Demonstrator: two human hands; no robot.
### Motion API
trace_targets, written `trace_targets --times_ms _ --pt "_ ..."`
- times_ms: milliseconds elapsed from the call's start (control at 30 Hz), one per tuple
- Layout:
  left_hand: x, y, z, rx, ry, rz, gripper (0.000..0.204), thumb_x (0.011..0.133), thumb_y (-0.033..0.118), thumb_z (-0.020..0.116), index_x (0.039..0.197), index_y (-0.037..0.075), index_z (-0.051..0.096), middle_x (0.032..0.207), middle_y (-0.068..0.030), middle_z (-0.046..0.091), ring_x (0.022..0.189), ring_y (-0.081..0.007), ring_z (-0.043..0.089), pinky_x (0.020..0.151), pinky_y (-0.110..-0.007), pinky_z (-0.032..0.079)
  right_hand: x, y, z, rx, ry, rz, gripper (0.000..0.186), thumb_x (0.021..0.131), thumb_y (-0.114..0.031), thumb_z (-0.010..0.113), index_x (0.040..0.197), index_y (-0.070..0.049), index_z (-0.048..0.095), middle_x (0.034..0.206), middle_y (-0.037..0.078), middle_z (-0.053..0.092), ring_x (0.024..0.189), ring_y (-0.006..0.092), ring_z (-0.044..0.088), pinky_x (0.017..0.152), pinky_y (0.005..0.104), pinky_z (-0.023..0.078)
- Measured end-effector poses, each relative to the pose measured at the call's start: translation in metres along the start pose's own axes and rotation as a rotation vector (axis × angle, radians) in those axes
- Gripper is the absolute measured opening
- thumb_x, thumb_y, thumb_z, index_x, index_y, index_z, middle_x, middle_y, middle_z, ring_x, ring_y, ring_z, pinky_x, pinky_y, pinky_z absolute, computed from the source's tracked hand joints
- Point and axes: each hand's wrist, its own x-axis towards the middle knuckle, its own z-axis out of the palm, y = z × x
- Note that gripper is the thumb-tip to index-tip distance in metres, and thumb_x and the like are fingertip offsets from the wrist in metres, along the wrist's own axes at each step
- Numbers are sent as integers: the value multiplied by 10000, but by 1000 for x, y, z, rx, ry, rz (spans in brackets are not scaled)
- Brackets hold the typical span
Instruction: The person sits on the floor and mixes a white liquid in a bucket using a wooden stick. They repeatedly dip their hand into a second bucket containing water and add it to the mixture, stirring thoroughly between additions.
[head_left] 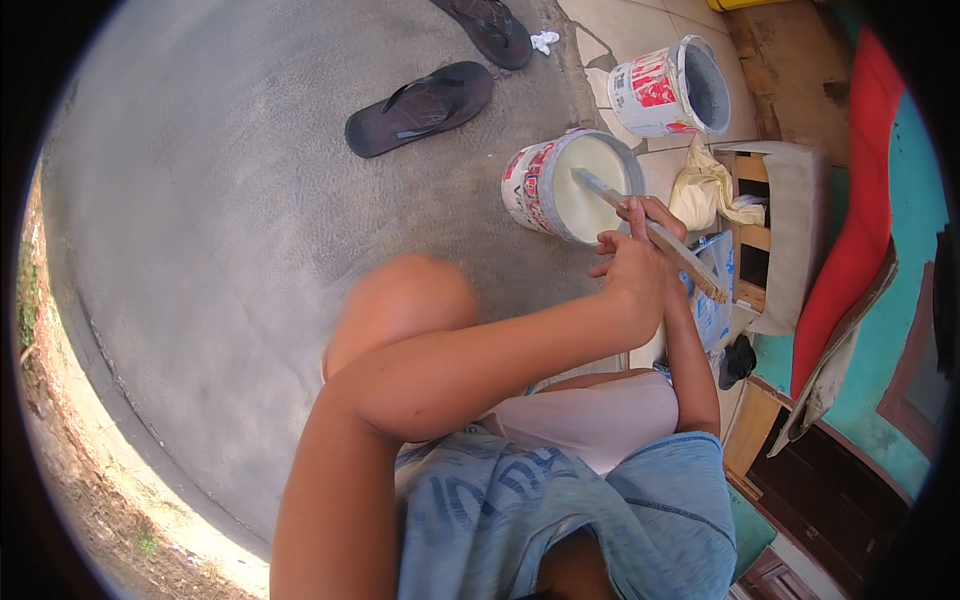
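Observation:
A wooden stick (pixel 698 272) slants down into a white bucket (pixel 530 185) of pale cream liquid (pixel 585 210), its tip in the liquid. My right hand (pixel 662 218) grips the stick just outside the bucket's rim. My left hand (pixel 630 265) is on the stick too, overlapping the right; some of its fingers stick out toward the bucket, and its full grip is partly hidden. My left forearm crosses over my bent knee (pixel 405 295).
Black flip-flops (pixel 410 115) lie on grey concrete (pixel 200 200). A second bucket (pixel 650 92) stands on cracked tiles. At the right are a cream cloth (pixel 700 190), a slatted wooden piece (pixel 790 230), blue plastic (pixel 712 322), a red padded panel (pixel 850 200) and a teal wall (pixel 915 180).

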Motion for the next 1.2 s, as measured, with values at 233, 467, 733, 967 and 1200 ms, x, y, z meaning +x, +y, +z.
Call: trace_targets --times_ms 233,467,733,967,1200 --pt "-10 -5 -9 30 49 -41 388 793 214 650 1132 28 673 1090 -136 676 988 -260 667 873 -478 485 -11 -16 -22 -69 -112 142 205 943 -141 595 857 29 671 760 104 665 634 169 610 621 274 471" --pt "-6 -1 0 20 96 -32 506 805 218 630 1241 -36 593 1166 -197 641 1046 -274 653 870 -462 494 -2 -14 9 19 -38 -35 203 928 -149 621 865 38 667 737 104 642 615 181 600 626 282 472" --pt "-7 -4 13 117 219 -85 573 817 241 620 1290 -72 542 1367 -280 496 1057 -303 644 887 -461 489 -12 -17 -16 -168 -131 49 216 938 -150 603 824 25 660 701 132 610 581 169 564 559 304 445" --pt "-2 1 -1 85 40 -6 585 807 269 636 1275 -73 555 1333 -314 499 957 -310 664 886 -464 484 -6 -15 6 -69 -81 -145 173 929 -119 605 874 32 670 753 137 625 614 191 586 580 311 461" --pt "-5 -3 0 164 40 -97 680 791 266 647 1350 -77 467 944 -191 676 814 -251 672 788 -432 489 -9 -22 -19 -215 -174 15 227 932 -149 607 814 41 649 731 145 629 597 186 569 558 316 443"
